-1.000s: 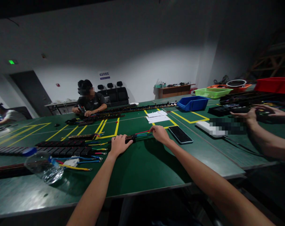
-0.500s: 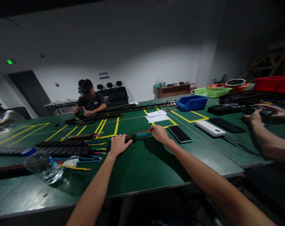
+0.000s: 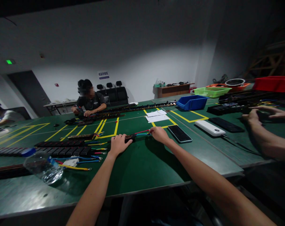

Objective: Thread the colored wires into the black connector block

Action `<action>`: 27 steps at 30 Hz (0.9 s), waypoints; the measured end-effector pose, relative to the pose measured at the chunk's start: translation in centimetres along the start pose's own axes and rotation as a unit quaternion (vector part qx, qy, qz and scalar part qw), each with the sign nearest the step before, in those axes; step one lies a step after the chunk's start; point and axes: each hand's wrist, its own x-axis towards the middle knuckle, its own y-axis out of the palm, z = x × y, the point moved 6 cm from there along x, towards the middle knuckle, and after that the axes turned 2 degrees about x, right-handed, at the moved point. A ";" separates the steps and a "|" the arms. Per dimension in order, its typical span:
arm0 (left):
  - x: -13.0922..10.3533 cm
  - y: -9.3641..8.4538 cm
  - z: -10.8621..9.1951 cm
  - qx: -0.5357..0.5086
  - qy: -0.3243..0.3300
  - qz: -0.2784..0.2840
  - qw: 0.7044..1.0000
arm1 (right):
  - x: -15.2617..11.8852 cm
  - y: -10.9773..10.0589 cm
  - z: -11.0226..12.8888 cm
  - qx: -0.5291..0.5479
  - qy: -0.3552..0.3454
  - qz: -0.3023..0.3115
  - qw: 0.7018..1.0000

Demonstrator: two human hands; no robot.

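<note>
My left hand (image 3: 119,144) is closed over a dark bundled strip whose end shows past the thumb. Out of that end run several coloured wires (image 3: 142,133), red, green and blue, toward the right. My right hand (image 3: 158,134) pinches the far ends of these wires, and its fingertips hide them. Left of my left hand lie black segmented strips (image 3: 69,151) with coloured leads and metal ring terminals. A smartphone (image 3: 180,134) rests face up just right of my right hand.
A clear plastic bottle (image 3: 43,166) lies tilted at the left. Papers (image 3: 157,116), a blue bin (image 3: 192,102), a white power bank (image 3: 210,128) and a black phone (image 3: 226,124) are on the green table (image 3: 142,175). A co-worker's hands (image 3: 255,117) work at the right; another person (image 3: 90,102) sits opposite.
My right hand has shifted very slightly at the wire ends. My left hand stays on the strip. The co-worker's hands at the right have moved a little.
</note>
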 end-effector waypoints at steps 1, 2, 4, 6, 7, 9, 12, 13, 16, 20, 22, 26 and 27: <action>0.0 0.0 0.0 -0.001 0.002 -0.002 1.000 | 0.0 -0.4 0.1 0.010 0.000 -0.018 1.000; 0.0 0.0 0.0 -0.001 0.003 -0.004 1.000 | 0.0 -0.7 0.1 0.018 -0.001 -0.034 0.999; 0.0 0.0 0.0 0.000 0.003 -0.005 1.000 | 0.1 -1.2 0.2 0.026 -0.004 -0.056 0.998; 0.0 0.0 0.1 0.006 0.000 -0.005 1.000 | 0.1 -1.1 0.2 0.023 -0.002 -0.052 0.998; 0.0 0.0 0.1 0.009 -0.002 -0.005 1.000 | 0.2 -1.0 0.1 0.019 -0.002 -0.042 0.999; 0.0 0.0 0.0 0.012 -0.004 -0.006 1.000 | 0.2 -0.4 0.0 0.012 -0.001 -0.013 1.000; -0.1 -0.1 -0.1 0.007 -0.003 -0.005 1.000 | 0.1 0.4 -0.2 -0.005 -0.001 0.026 1.000; -0.1 -0.2 -0.1 0.005 -0.002 -0.004 1.000 | 0.1 0.5 -0.2 -0.010 -0.001 0.032 0.999; -0.1 -0.3 -0.1 -0.001 0.001 -0.002 1.000 | 0.0 0.4 -0.1 -0.010 -0.003 0.025 1.000; -0.1 -0.3 -0.1 -0.003 0.003 -0.006 1.000 | 0.1 -0.5 0.2 0.013 -0.005 -0.024 1.000; -0.1 -0.3 -0.1 -0.003 0.003 -0.007 1.000 | 0.1 -0.9 0.3 0.020 -0.006 -0.040 0.999; -0.1 -0.2 -0.1 -0.004 0.004 -0.008 1.000 | 0.0 -0.8 0.3 0.020 -0.004 -0.026 0.999; -0.1 -0.2 -0.1 -0.005 0.003 -0.008 1.000 | 0.0 -0.6 0.2 0.015 -0.003 -0.014 1.000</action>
